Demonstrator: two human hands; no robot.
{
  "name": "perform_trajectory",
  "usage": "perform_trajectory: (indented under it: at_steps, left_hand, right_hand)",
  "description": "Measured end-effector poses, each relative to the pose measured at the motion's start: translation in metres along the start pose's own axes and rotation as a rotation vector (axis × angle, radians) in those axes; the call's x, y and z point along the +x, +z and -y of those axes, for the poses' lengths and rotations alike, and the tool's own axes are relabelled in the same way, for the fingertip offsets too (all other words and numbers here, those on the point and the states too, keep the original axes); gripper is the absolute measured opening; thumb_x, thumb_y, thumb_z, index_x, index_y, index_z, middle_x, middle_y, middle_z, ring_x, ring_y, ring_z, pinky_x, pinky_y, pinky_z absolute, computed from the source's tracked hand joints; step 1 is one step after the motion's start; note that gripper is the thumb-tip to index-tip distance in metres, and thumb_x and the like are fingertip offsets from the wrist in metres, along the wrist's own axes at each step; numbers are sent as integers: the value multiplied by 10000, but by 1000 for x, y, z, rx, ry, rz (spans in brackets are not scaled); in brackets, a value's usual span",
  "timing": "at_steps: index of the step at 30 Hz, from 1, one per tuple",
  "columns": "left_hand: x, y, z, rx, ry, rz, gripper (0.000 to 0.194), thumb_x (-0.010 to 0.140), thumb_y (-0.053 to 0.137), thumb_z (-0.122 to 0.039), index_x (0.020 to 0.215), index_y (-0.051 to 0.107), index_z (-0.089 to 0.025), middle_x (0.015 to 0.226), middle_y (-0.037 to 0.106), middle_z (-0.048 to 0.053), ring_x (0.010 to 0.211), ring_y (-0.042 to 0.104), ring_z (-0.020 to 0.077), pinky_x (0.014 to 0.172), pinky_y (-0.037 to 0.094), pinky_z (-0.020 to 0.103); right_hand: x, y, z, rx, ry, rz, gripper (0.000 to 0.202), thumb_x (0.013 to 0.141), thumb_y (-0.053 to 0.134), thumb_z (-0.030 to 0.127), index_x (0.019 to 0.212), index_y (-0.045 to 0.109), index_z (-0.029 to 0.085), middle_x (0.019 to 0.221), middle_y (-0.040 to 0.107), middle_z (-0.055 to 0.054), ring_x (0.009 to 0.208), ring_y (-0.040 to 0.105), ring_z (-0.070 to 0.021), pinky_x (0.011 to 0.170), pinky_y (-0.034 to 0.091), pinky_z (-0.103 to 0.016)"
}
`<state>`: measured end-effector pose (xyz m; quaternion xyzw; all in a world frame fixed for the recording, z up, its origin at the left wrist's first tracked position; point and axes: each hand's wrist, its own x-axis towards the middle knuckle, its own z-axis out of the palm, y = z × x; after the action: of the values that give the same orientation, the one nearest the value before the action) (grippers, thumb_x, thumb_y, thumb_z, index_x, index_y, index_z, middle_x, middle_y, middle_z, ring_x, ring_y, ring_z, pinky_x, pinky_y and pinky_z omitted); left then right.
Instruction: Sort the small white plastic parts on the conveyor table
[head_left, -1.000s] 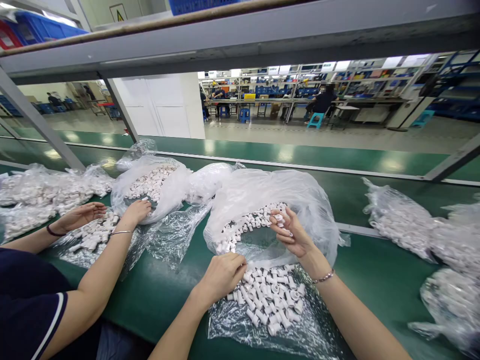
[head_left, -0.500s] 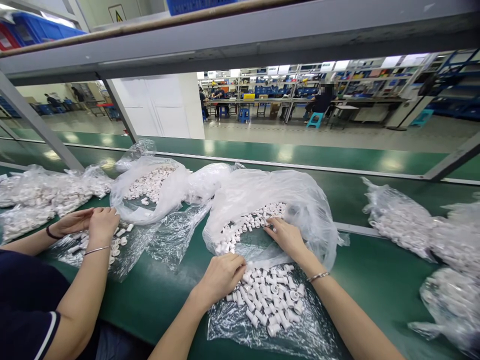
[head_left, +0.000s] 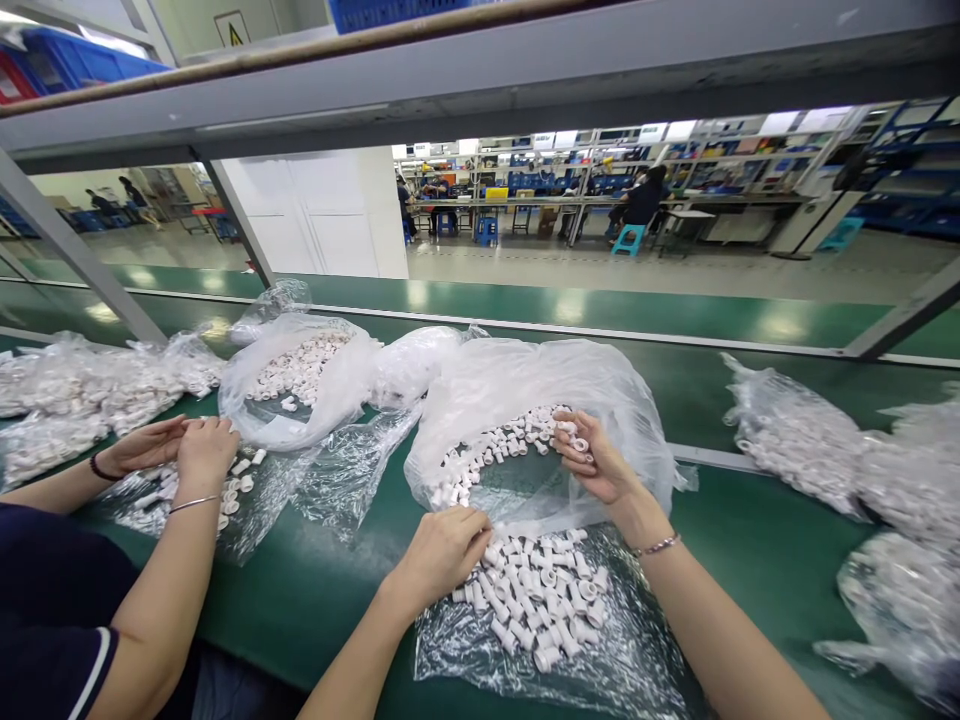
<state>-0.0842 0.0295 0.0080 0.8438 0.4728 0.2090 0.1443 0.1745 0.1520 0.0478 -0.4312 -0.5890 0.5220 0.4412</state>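
On the green surface (head_left: 750, 560), middle, an open plastic bag (head_left: 525, 385) holds white caps (head_left: 495, 450). Near it a plastic sheet (head_left: 600, 670) carries a loose pile of caps (head_left: 536, 600). Right hand (head_left: 600, 465) sits in the bag mouth, fingers pinching a few caps. Left hand (head_left: 442, 550) rests curled on the pile's left edge; what it grips can't be told. Left, a co-worker's hands (head_left: 180, 450) touch over another sheet.

Your right hand (head_left: 600, 468) and left hand (head_left: 442, 550) work among small white fittings (head_left: 536, 600), smooth matt plastic. The open bag (head_left: 517, 385) is thin, glossy, crinkled film. The belt (head_left: 750, 550) beneath is green, smooth, faintly sheened; the overhead rail (head_left: 480, 80) is grey-painted metal.
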Motion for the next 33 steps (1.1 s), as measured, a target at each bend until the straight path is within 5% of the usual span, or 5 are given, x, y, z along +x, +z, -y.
perform_trajectory:
  at_steps: [10,16,23,27,33]
  left_hand:
    - [1,1,0,13,17,-2,187,1009,421,-275,913,571,-217,856,658,8,793,622,164,630,385,245]
    - [0,2,0,12,20,-10,187,1010,421,-281,917,569,-216,861,658,11,803,622,166,645,390,244]
    - [1,0,0,-5,9,-14,200,1011,414,-277,931,589,-221,868,666,14,803,625,164,638,392,240]
    - [1,0,0,-9,14,-25,207,1009,414,-276,906,584,-219,865,668,14,804,627,163,645,396,237]
    - [0,1,1,-20,2,-55,179,990,444,-260,897,593,-224,849,675,8,796,635,161,651,389,234]
  right_hand:
    - [5,11,-35,-593,-61,-89,233,875,554,446,937,609,228,773,622,-46,730,577,-224,616,406,-289]
    - [2,30,-53,-756,-89,-122,154,862,572,286,986,639,223,966,685,-104,896,616,-275,721,384,-310]
    - [4,20,-34,-510,-48,-68,298,894,537,498,910,588,205,779,600,-31,684,548,-178,567,377,-250]
    - [-1,16,-7,-267,42,82,469,901,406,675,777,436,223,614,388,64,435,257,-82,397,214,-218]
    - [-20,20,34,-56,109,269,436,889,559,612,769,436,212,622,362,72,465,199,-63,401,152,-215]
